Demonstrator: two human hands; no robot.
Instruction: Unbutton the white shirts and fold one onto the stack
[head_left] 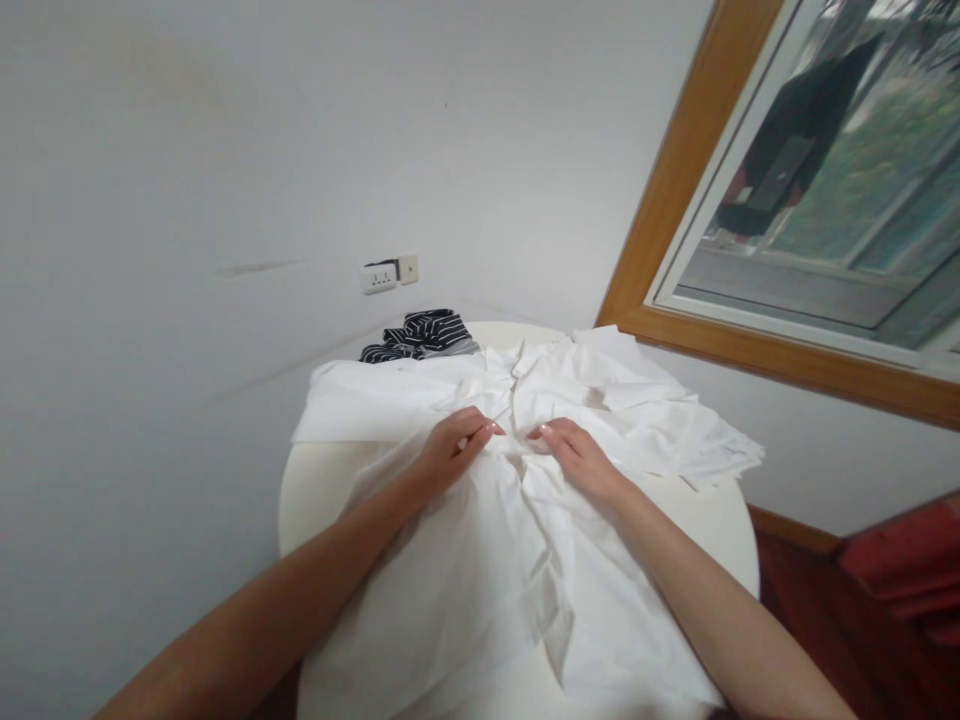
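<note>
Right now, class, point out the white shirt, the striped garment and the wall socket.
white shirt (480,560), head view, on its lower front panel.
striped garment (421,333), head view, on its bunched middle.
wall socket (379,277), head view, on its faceplate.

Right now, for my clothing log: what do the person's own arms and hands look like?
The left hand and right hand are bare, as are both forearms: no sleeves, gloves, watch or rings show. The fingernails look longish and neatly shaped.

White shirt (480,560), wrinkled, spread front-up on round white table (315,490), collar at far side, hem over near edge
</note>
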